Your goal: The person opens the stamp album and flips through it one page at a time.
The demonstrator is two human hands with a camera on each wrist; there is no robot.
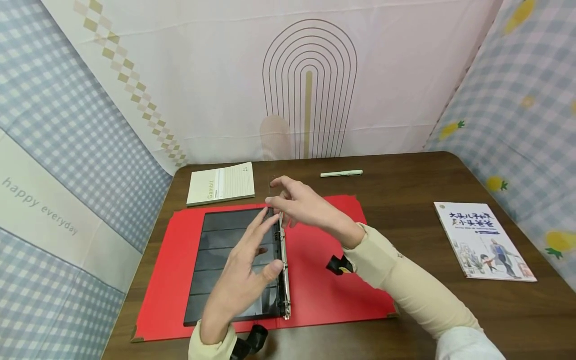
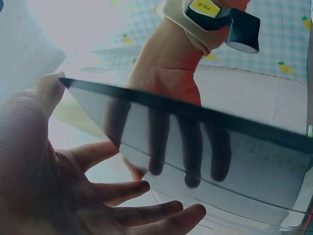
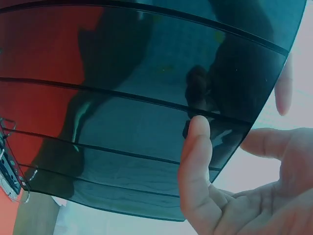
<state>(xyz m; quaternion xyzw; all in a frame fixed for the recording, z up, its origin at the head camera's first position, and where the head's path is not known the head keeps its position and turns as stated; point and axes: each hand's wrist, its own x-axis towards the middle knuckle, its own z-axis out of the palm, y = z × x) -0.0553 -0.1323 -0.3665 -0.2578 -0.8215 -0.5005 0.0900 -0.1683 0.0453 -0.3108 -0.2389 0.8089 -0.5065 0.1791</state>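
A clear page with dark dividing strips point(image 3: 132, 115) stands raised from a red ring binder point(image 1: 330, 290), between my two hands. My left hand point(image 1: 240, 275) has its fingers spread, with its thumb point(image 2: 51, 90) at a corner of the page. On the other side is my right hand point(image 1: 303, 202); the left wrist view shows its fingers through the clear plastic. One right finger point(image 3: 195, 152) lies against the page, and another digit meets its edge. More dark pocket pages point(image 1: 216, 260) lie on the binder's left cover, beside metal rings point(image 1: 286, 290).
Behind the binder lie a cream notebook point(image 1: 222, 182) at the left and a pale green pen point(image 1: 342, 173). A picture book point(image 1: 483, 242) lies on the right of the brown wooden table point(image 1: 405, 200). Cloth hangings point(image 1: 387, 85) border the back and sides.
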